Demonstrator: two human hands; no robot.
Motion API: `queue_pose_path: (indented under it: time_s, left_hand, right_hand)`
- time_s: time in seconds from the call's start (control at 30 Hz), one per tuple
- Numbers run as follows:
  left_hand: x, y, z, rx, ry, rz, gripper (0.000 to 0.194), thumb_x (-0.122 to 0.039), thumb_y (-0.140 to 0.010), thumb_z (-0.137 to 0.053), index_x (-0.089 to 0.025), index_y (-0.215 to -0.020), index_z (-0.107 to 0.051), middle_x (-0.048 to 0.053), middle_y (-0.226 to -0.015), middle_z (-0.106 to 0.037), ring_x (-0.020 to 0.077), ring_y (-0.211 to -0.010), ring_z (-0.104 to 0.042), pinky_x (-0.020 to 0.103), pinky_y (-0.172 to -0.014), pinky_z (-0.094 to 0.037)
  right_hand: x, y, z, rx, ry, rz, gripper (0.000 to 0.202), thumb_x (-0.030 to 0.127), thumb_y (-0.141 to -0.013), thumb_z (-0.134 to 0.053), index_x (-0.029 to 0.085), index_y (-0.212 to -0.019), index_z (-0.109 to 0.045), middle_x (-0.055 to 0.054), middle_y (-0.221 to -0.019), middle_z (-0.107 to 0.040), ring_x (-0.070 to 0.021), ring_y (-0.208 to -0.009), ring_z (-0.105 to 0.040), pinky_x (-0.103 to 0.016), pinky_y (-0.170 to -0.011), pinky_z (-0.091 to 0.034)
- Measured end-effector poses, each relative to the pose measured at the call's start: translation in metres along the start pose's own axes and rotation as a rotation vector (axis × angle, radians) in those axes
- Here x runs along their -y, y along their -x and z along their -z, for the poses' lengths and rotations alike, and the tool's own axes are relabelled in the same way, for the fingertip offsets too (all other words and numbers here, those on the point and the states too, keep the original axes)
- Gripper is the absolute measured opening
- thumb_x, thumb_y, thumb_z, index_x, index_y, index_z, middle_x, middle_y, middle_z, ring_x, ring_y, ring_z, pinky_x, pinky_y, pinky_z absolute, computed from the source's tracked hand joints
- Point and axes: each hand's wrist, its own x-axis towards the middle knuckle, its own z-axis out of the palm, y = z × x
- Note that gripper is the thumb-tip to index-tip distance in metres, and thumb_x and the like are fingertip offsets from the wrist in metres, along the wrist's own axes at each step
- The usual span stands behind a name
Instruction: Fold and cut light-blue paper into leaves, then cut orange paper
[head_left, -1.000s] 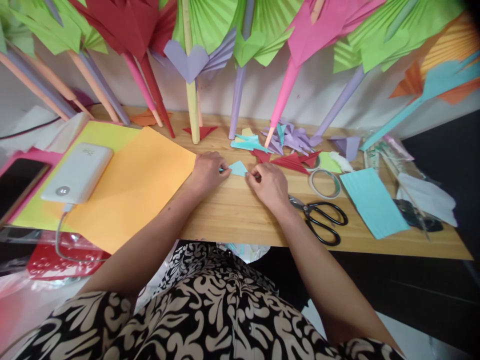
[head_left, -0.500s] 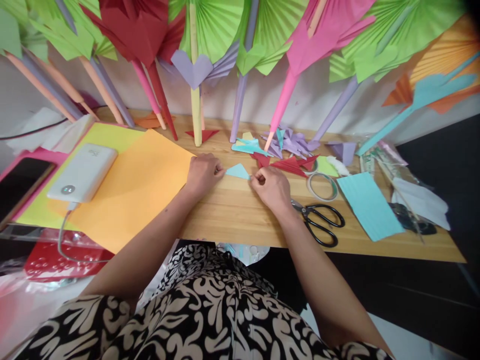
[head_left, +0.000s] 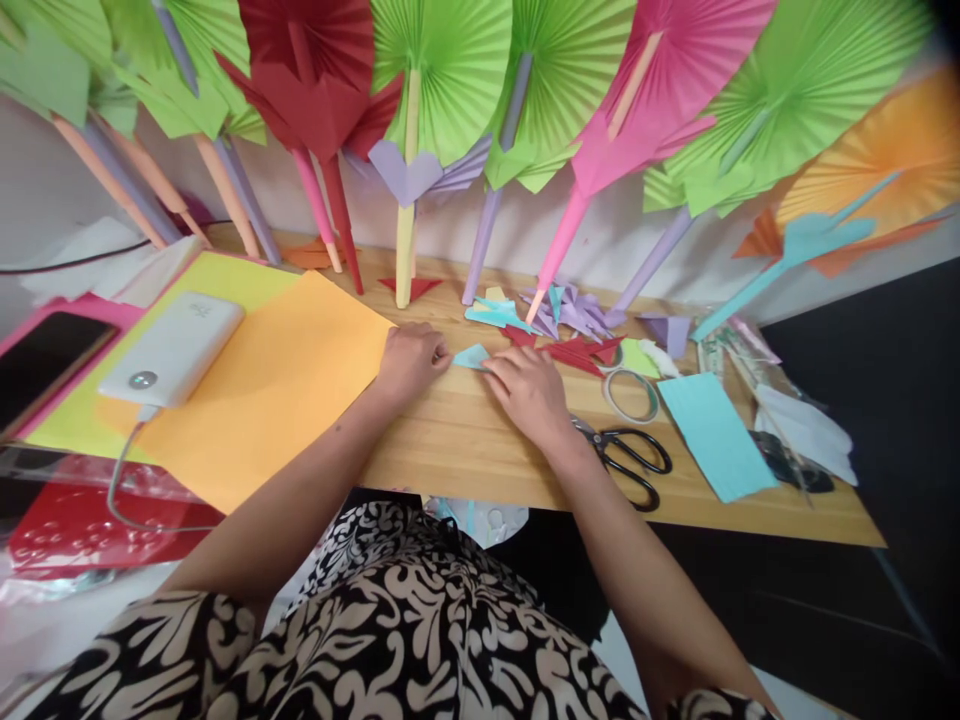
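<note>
A small folded piece of light blue paper (head_left: 471, 357) lies on the wooden table between my hands. My left hand (head_left: 412, 365) rests at its left corner, fingers curled and pinched together there. Over the paper's right end lies my right hand (head_left: 529, 392), its fingers stretched out and flattened on it, covering that part. Black-handled scissors (head_left: 626, 460) lie just right of my right wrist. Behind that hand are folded red paper pieces (head_left: 577, 352), and a roll of tape (head_left: 631, 396) sits to its right.
Pleated paper fans (head_left: 442, 80) on paper sticks lean along the wall. Orange paper (head_left: 300, 380), a white power bank (head_left: 172, 350) with a cable and a phone (head_left: 56, 365) lie left. A blue paper rectangle (head_left: 720, 435) and purple scraps (head_left: 574, 305) lie right and behind.
My right hand has gone from a pinch at the paper's right corner to stretched fingers over it, slightly leftward. Less of the blue paper shows. The camera view has tilted and shifted.
</note>
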Motion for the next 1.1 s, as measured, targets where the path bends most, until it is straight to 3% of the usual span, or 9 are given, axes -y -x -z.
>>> queue_pose_path:
  time_s: [0.13,0.4,0.5,0.6,0.73,0.9,1.03,1.1]
  left_hand:
    - [0.002,0.0,-0.002,-0.006,-0.008,-0.01,0.012,-0.02,-0.078,-0.06,-0.019,-0.067,-0.065,0.006,-0.075,-0.068,0.022,-0.075,-0.06,0.034,-0.068,-0.04]
    - [0.0,0.0,0.003,-0.061,-0.069,-0.007,0.013,-0.013,-0.081,-0.057,-0.018,-0.074,-0.067,0.009,-0.081,-0.068,0.0247,-0.08,-0.059,0.037,-0.071,-0.038]
    - [-0.006,0.0,0.006,-0.079,-0.098,-0.116,0.018,-0.016,-0.089,-0.053,-0.019,-0.085,-0.07,0.01,-0.091,-0.069,0.027,-0.092,-0.058,0.04,-0.078,-0.037]
    - [-0.011,0.001,0.005,-0.021,-0.078,-0.263,0.021,-0.025,-0.095,-0.052,-0.02,-0.088,-0.071,0.008,-0.093,-0.069,0.0259,-0.095,-0.057,0.04,-0.083,-0.037]
    - [-0.012,0.0,-0.002,0.034,-0.051,-0.319,0.024,-0.03,-0.096,-0.053,-0.02,-0.085,-0.072,0.007,-0.089,-0.07,0.0244,-0.092,-0.057,0.04,-0.085,-0.037]
    - [-0.019,-0.012,0.007,0.036,0.03,-0.247,0.021,-0.019,-0.089,-0.056,-0.019,-0.077,-0.073,0.005,-0.084,-0.07,0.0212,-0.085,-0.06,0.036,-0.08,-0.04]
    - [-0.023,-0.034,0.022,0.146,0.179,-0.109,0.015,-0.018,-0.081,-0.06,-0.018,-0.073,-0.073,0.002,-0.077,-0.072,0.0153,-0.07,-0.059,0.027,-0.064,-0.04]
    - [-0.02,-0.047,0.022,0.195,0.216,-0.061,0.014,-0.019,-0.079,-0.06,-0.018,-0.072,-0.073,0.001,-0.074,-0.072,0.0138,-0.065,-0.058,0.025,-0.058,-0.038]
  right_hand:
    - [0.004,-0.011,-0.005,0.106,0.1,0.035,0.022,0.024,-0.099,-0.049,0.021,-0.092,-0.07,-0.007,-0.089,-0.07,-0.024,-0.086,-0.059,-0.038,-0.078,-0.034]
    - [0.004,-0.016,-0.01,0.118,0.173,0.015,0.024,0.02,-0.098,-0.048,0.019,-0.085,-0.067,-0.009,-0.085,-0.068,-0.0232,-0.081,-0.059,-0.036,-0.076,-0.035]
    - [0.004,-0.016,-0.013,0.105,0.163,0.005,0.023,0.02,-0.098,-0.047,0.019,-0.086,-0.067,-0.009,-0.085,-0.067,-0.0233,-0.081,-0.06,-0.036,-0.077,-0.037]
    - [0.002,-0.017,-0.015,0.099,0.119,-0.009,0.02,0.02,-0.096,-0.049,0.018,-0.089,-0.068,-0.009,-0.087,-0.068,-0.0242,-0.083,-0.06,-0.037,-0.077,-0.038]
    - [0.0,-0.021,-0.01,0.134,-0.04,-0.071,0.017,0.018,-0.093,-0.052,0.016,-0.087,-0.068,-0.011,-0.091,-0.069,-0.0247,-0.086,-0.062,-0.036,-0.077,-0.039]
    - [-0.013,-0.03,0.01,0.162,-0.185,-0.089,0.014,0.018,-0.089,-0.056,0.019,-0.087,-0.07,-0.004,-0.085,-0.073,-0.0177,-0.077,-0.062,-0.028,-0.069,-0.039]
    - [-0.031,-0.044,0.024,0.22,-0.462,-0.166,0.014,0.023,-0.088,-0.059,0.019,-0.089,-0.072,0.0,-0.077,-0.071,-0.0136,-0.066,-0.059,-0.024,-0.062,-0.037]
    - [-0.037,-0.053,0.024,0.244,-0.491,-0.172,0.014,0.024,-0.088,-0.06,0.019,-0.089,-0.073,0.0,-0.078,-0.072,-0.0138,-0.068,-0.059,-0.024,-0.063,-0.037]
